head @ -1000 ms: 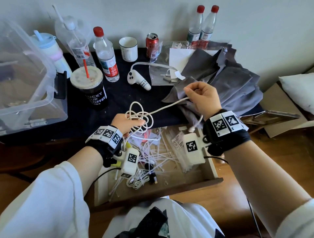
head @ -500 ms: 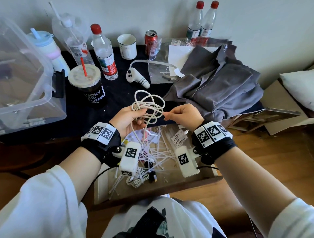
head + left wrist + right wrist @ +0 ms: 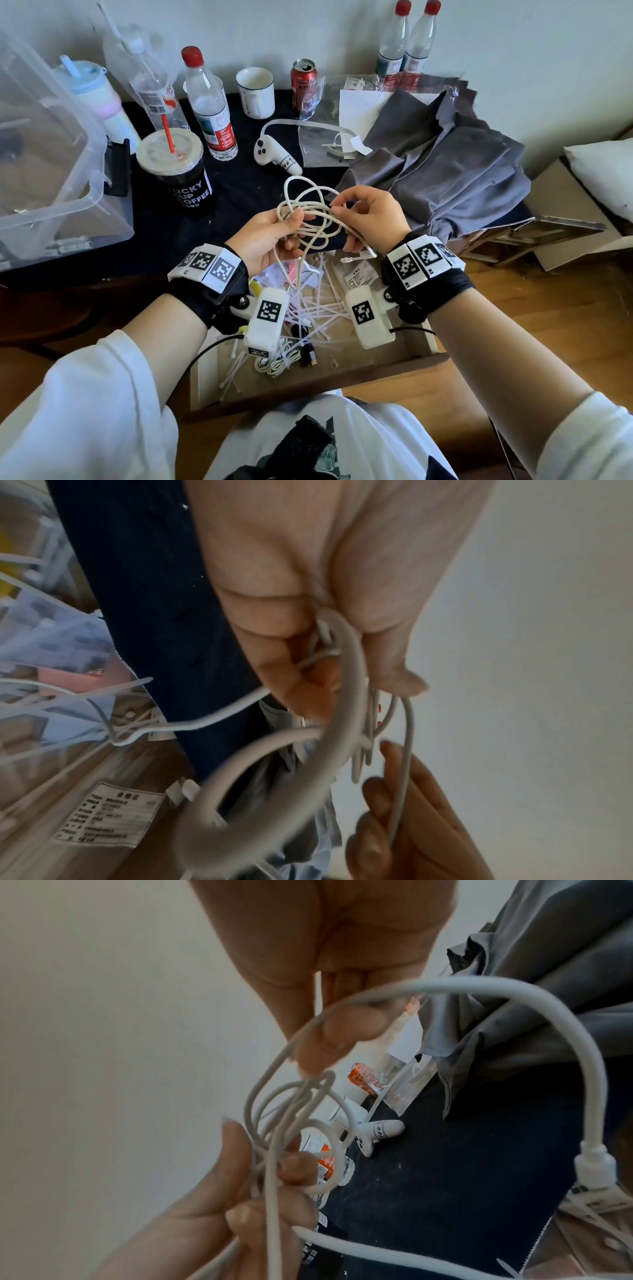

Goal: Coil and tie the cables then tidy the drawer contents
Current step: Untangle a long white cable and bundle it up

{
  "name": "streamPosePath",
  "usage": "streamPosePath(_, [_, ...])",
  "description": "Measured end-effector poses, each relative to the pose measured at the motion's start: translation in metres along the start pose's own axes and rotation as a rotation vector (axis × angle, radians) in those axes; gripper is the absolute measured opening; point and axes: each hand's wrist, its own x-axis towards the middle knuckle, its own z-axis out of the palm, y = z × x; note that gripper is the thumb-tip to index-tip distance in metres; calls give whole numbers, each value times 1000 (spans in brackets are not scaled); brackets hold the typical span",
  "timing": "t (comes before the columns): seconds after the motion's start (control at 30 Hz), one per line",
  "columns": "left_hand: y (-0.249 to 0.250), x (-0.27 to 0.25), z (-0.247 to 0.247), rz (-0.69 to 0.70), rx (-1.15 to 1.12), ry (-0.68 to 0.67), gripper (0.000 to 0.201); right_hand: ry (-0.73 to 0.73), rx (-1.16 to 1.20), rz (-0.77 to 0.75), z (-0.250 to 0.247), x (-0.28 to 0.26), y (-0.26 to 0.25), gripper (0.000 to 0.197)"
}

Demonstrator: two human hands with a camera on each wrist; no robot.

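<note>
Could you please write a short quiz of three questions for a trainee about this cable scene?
1. True or false: the left hand grips the loops of the white cable.
2. The free plug end of the cable hangs: A) below the right hand, over the open drawer; B) inside the white mug; C) on the grey cloth.
3. What loose white items lie in the drawer?

Key: 1 true; 2 A; 3 cable ties.

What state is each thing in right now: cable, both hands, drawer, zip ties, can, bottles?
White cable: loosely looped, untied.
Left hand: grips the loops.
Right hand: pinches a strand.
Drawer: open.
Zip ties: loose in drawer.
Red can: opened.
Bottles: capped, upright.
</note>
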Motion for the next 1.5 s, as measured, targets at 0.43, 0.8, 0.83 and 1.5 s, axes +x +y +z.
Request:
streamPosePath(0.43, [-13, 13, -19, 31, 392, 184, 11, -3, 90, 120, -3, 8, -4, 28])
streamPosePath(0.8, [-23, 18, -26, 36, 356, 204, 13, 298, 125, 218, -18, 15, 24, 22])
streamPosePath(0.83, [-23, 18, -25, 33, 337, 212, 14, 316, 189, 226, -17, 15, 25, 19])
streamPosePath(1.5, [-22, 18, -29, 4, 187, 278, 18, 54, 929, 536, -27, 4, 33, 63])
